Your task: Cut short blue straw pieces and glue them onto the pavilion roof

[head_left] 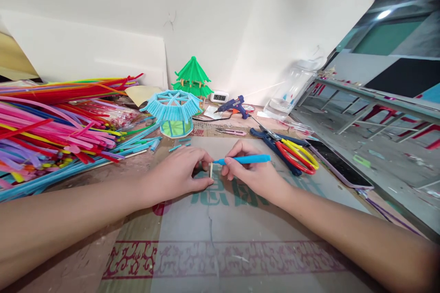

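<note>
Between the fingertips and thumb of my left hand [185, 169] a short pale wooden stick [211, 170] stands upright. My right hand [252, 167] grips a blue marker [249, 160], its tip pointing left and touching or nearly touching the stick. Both hands are over the middle of a translucent mat [192, 229]. Just beyond my left hand is a small model pavilion [176, 112] with a light blue pipe-cleaner roof and a green base. A few short blue pieces [175, 148] lie between it and the hand.
Piles of coloured pipe cleaners [51, 132] cover the left. Behind stand a green pagoda model [193, 78], a small clock [219, 96] and a blue glue gun [233, 105]. To the right lie pliers and scissors [297, 155], a phone [338, 162] and a clear jar [288, 91].
</note>
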Motion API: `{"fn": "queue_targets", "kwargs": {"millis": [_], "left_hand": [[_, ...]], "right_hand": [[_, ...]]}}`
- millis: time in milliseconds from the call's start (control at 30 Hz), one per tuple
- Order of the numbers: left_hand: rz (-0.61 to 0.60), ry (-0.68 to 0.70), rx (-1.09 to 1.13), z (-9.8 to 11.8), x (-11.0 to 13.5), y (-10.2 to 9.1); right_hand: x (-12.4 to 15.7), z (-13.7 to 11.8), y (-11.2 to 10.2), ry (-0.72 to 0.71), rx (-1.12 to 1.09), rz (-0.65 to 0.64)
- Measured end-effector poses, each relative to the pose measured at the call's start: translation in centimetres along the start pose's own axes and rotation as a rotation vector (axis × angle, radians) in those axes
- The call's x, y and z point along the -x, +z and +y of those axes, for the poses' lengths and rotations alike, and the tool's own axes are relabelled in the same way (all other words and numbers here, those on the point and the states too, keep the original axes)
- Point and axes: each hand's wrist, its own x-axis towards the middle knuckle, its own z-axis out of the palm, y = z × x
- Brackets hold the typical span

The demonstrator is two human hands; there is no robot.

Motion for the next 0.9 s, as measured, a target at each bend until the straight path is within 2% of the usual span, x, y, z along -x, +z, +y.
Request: {"fn": "queue_targets", "kwargs": {"millis": [367, 600, 800, 900], "left_hand": [[0.004, 0.004, 0.002, -0.25, 0.24, 0.18], [-0.01, -0.004, -0.005, -0.02, 0.17, 0.04], [-0.005, -0.01, -0.008, 0.0, 0.23, 0.05], [-0.003, -0.011, -0.008, -0.01, 0.17, 0.07]], "right_hand": [[-0.19, 0.33, -0.14, 0.053, -0.026, -0.08], [-0.22, 0.26, -0.1, -0.004, -0.019, -0.035], [-0.22, 0.49, -0.16, 0.032, -0.038, -0.107], [-0.22, 0.51, -0.19, 0.02, -0.036, -0.09]]}}
